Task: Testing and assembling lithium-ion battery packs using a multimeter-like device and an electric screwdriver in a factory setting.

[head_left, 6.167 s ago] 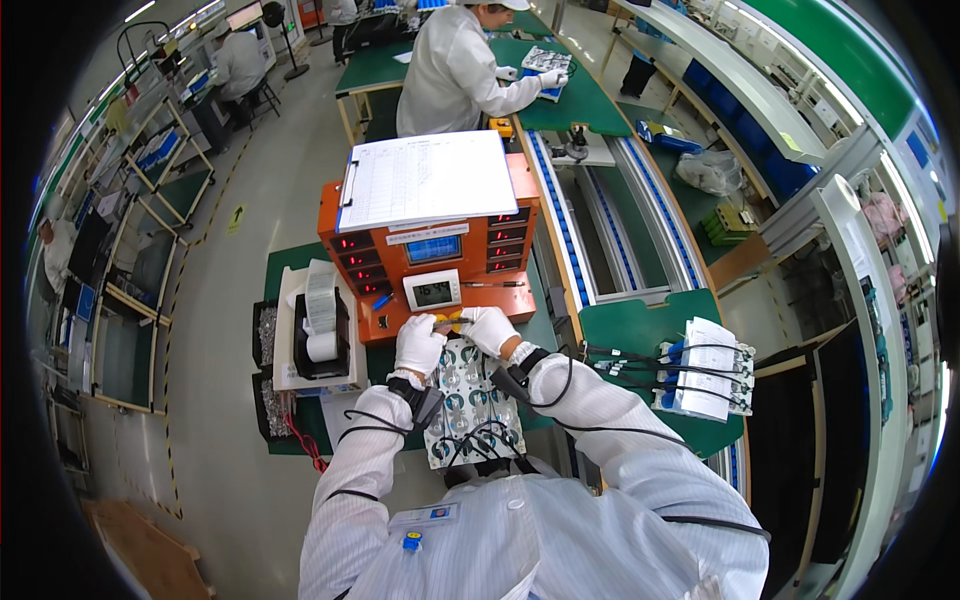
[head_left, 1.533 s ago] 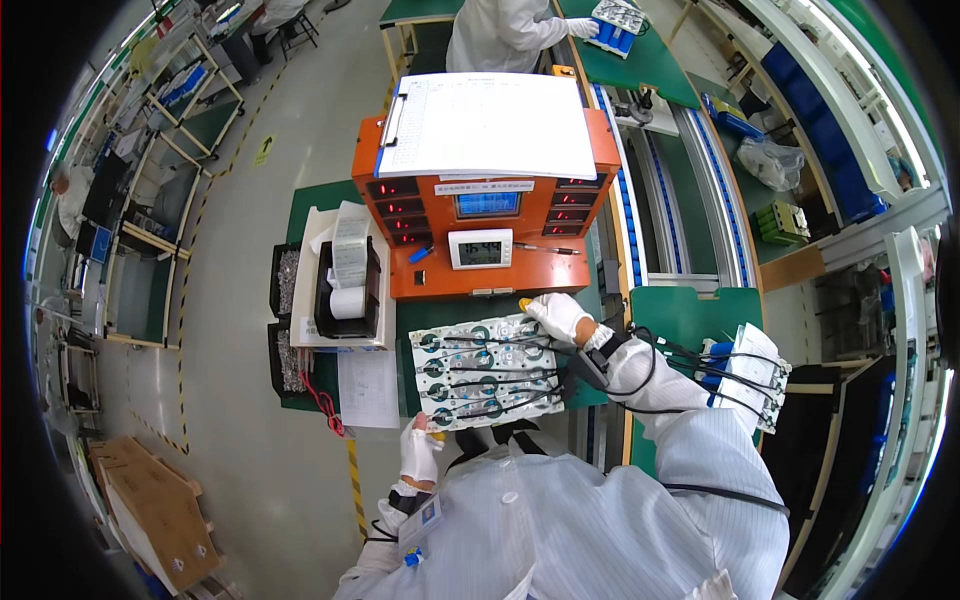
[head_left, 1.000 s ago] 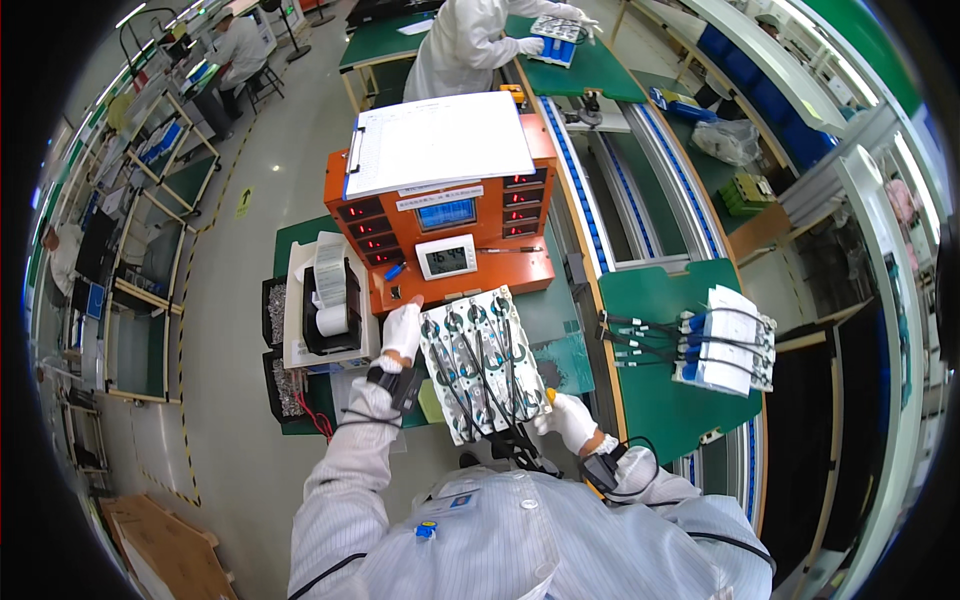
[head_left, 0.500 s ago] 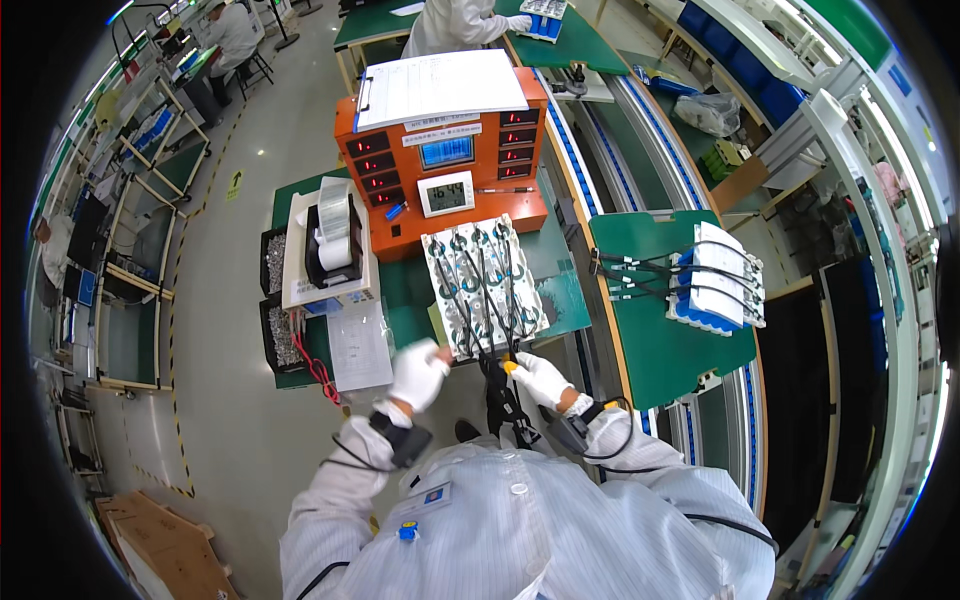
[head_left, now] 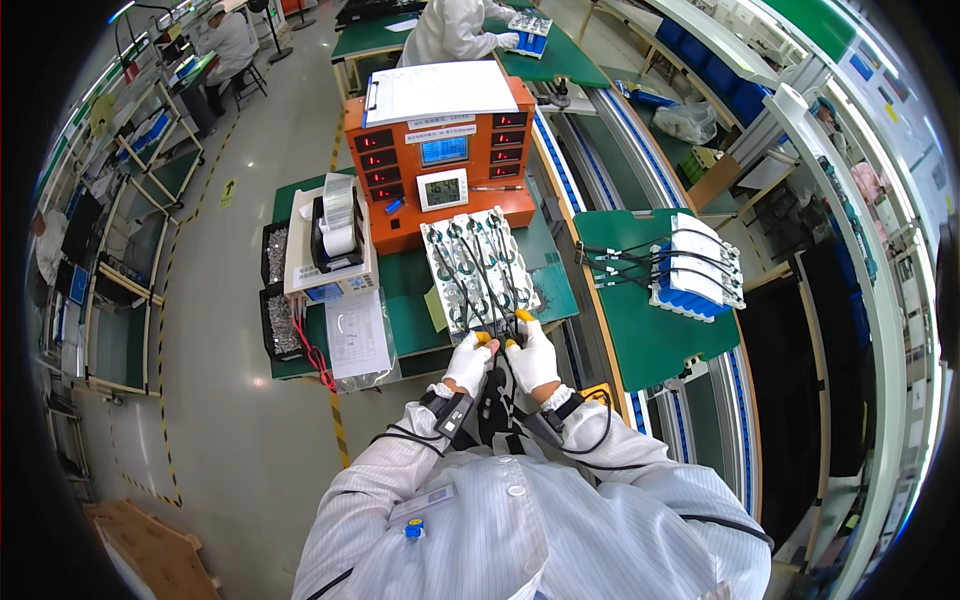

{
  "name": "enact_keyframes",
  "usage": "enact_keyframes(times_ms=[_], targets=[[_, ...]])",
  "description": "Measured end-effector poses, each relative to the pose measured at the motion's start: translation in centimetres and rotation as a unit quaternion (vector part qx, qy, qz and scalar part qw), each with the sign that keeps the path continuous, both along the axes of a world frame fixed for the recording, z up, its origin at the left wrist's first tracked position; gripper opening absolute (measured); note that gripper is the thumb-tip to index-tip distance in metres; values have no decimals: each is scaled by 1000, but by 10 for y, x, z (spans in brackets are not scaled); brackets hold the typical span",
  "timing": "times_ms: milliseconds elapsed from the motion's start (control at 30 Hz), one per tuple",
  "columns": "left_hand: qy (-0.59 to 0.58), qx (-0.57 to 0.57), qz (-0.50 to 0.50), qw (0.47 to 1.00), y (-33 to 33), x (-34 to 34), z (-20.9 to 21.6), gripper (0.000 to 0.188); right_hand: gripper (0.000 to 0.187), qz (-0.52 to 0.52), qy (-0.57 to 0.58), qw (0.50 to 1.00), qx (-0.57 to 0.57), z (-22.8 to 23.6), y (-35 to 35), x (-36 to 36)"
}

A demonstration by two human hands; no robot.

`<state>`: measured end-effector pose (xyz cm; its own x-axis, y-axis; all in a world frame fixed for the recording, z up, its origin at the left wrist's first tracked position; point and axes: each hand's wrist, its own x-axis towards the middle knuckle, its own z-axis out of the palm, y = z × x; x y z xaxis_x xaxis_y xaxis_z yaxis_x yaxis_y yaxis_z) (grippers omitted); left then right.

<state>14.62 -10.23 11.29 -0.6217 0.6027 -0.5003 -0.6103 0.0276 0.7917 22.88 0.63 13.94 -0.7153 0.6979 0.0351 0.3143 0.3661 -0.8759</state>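
A white-topped battery pack [head_left: 478, 262] with round terminals lies on the green bench in front of me, and black cables [head_left: 487, 285] run across its top toward me. At its near edge, my left hand [head_left: 469, 362], in a white glove with bare and yellow-covered fingertips, is closed on the cables. Beside it my right hand [head_left: 533, 362], gloved the same way with yellow fingertips, pinches the cables from the other side. The fingertips nearly meet, and the cable ends between them are partly hidden.
An orange tester [head_left: 400, 225] with red displays stands behind the pack, a clipboard [head_left: 440, 95] on top. Left are a label printer [head_left: 338, 235], black trays of small parts [head_left: 283, 320] and a paper sheet [head_left: 357, 340]. Right, another pack [head_left: 690, 290] lies on a green board [head_left: 640, 350]. A co-worker [head_left: 450, 35] works beyond.
My left hand has moved right and forward from beside the pack to the cables. My right hand has shifted slightly forward and left, so both hands now meet at the pack's near edge.
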Motion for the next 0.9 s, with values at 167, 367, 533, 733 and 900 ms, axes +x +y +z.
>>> enact_keyframes(times_ms=[167,367,533,733,900], targets=[[-20,84,19,996,-1,0,-41,23,33,101,11,990,-99,-11,0,-2],[-53,109,56,991,3,7,-21,27,29,163,46,968,-186,-28,16,0],[-173,131,144,966,-10,3,-47,16,23,112,35,922,-370,-21,18,-11],[-54,130,114,983,-2,17,-53,25,22,169,-3,937,-306,-16,19,-18],[-74,62,75,993,-8,18,-9,22,21,163,-53,958,-230,-7,27,-16]])
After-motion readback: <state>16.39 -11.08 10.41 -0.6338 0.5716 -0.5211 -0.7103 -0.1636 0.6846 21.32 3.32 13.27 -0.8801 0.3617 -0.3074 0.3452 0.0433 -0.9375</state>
